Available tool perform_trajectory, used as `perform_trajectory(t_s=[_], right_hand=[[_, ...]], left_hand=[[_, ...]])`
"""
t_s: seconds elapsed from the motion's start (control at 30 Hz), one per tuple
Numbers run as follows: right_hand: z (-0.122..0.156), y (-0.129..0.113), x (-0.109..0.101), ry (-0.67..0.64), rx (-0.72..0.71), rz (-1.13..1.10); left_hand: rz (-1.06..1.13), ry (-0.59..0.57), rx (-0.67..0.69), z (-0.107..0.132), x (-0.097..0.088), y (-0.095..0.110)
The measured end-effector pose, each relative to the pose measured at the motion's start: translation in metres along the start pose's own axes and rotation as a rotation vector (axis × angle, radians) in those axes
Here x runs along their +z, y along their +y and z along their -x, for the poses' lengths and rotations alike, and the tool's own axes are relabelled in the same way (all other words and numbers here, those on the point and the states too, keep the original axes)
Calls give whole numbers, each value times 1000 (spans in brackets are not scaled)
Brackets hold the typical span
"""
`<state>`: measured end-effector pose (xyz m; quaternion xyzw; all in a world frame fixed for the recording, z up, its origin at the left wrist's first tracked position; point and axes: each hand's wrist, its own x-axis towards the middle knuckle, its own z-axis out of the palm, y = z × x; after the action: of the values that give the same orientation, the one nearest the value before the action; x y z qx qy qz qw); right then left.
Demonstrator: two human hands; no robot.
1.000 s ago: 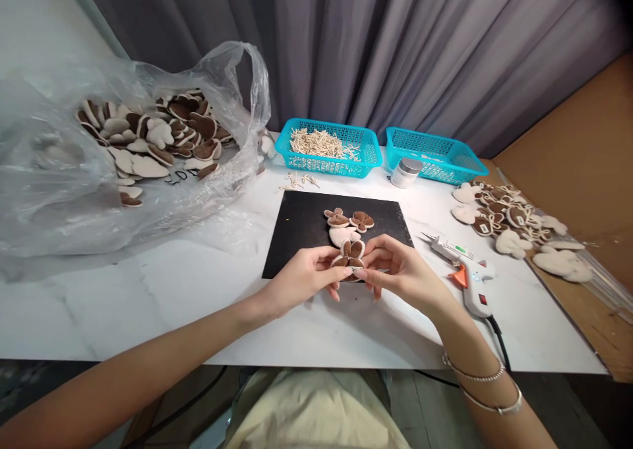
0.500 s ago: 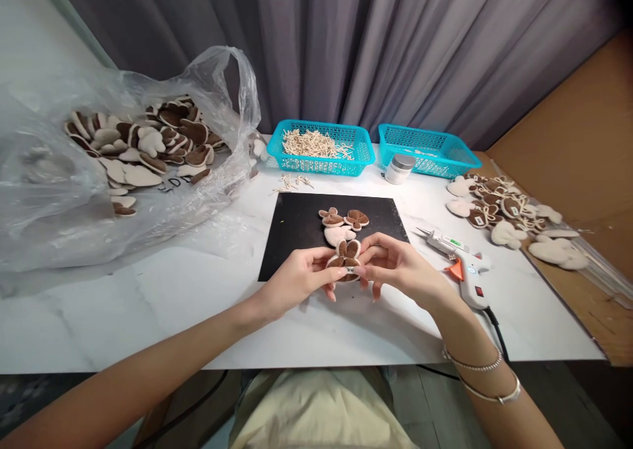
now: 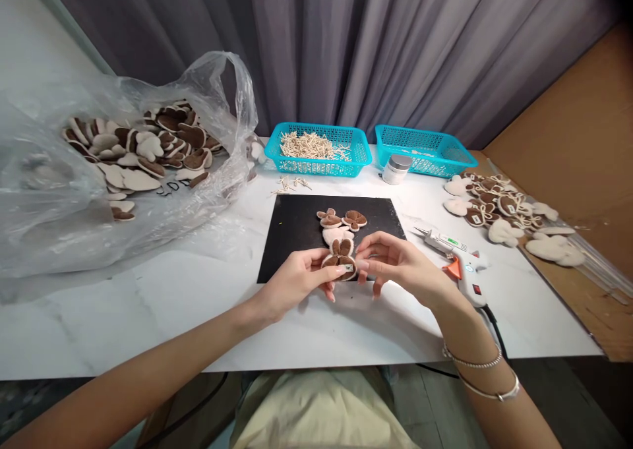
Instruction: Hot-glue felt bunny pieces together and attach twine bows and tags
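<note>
My left hand (image 3: 304,274) pinches a brown bunny-shaped plush patch (image 3: 340,248) with a pale fuzzy edge, its ears pointing away from me. A small white label (image 3: 348,268) lies on the patch's lower right, by my left thumb tip. Close to the patch's right edge is my right hand (image 3: 390,261), fingers bent and apart, with nothing visible in them; whether a fingertip still touches the patch I cannot tell. Just beyond, more brown and cream bunny patches (image 3: 355,220) lie together on a black mat (image 3: 291,231).
A hot glue gun (image 3: 469,277) lies right of the mat. Behind are a teal basket of small cream bows (image 3: 321,165), a second teal basket (image 3: 425,162) and a lidded jar (image 3: 397,169). Finished-looking patches (image 3: 504,233) lie far right; a plastic bag (image 3: 212,192) of patches stands left.
My right fingers have come away from the label and moved slightly right, uncovering it. My left hand keeps its hold on the patch.
</note>
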<state>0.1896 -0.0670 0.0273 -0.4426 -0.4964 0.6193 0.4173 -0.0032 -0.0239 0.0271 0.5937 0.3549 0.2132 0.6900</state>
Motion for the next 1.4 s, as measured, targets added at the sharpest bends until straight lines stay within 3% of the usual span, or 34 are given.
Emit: perform_trajectory(t_s=[0.43,0.63,0.77,0.83,0.93,1.0,1.07,1.23,1.4], right_hand=[[-3,6,5,-17,-70,-19],[-3,8,7,-37,-43,-19],[4,0,-4,-107,-2,34],[9,-7,-12,-168,9,75],[9,-13,-18,-147,18,192],[1,-12,-14,-87,13,322],[-12,-6,-5,-63,-31,480],[-55,6,19,-84,-269,847],[-85,6,27,-167,-297,863]], left_hand=[[-52,25,14,2,3,2],[-97,15,34,0,4,-3],[-142,-3,56,8,9,-3],[-214,-80,112,17,14,-5],[-280,-321,244,28,22,-12],[-271,-385,262,30,24,-17],[-258,-375,214,29,23,-19],[-132,-350,110,27,16,-7],[-117,-338,95,28,16,-5]])
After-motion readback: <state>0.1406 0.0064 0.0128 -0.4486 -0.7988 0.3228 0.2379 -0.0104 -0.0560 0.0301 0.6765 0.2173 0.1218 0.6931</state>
